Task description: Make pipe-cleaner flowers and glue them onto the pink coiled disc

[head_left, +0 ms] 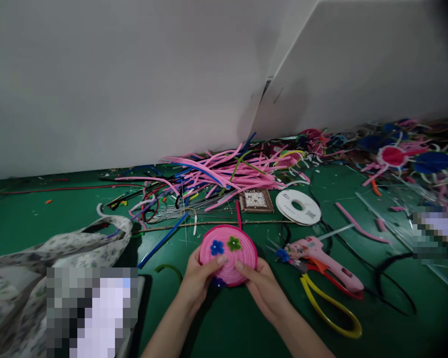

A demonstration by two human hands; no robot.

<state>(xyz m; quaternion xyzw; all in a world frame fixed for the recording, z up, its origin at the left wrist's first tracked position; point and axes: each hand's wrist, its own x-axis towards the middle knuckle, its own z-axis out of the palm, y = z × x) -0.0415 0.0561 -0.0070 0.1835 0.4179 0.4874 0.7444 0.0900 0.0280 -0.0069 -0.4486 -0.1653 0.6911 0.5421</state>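
Between my hands is a round pink disc coiled from pipe cleaners, with a darker pink rim. A blue flower and a green flower sit on its face, each with a pale centre. A dark blue piece shows at its lower edge. My left hand grips the disc's lower left side, thumb on the face. My right hand grips the lower right the same way. The fingers behind the disc are hidden. A red strip stands up from behind the top rim.
A heap of pink pipe cleaners lies by the wall. Nearer are a small bead-filled frame and a white spool. At right lie a pink glue gun and yellow-handled cutters. A floral cloth bag is at left.
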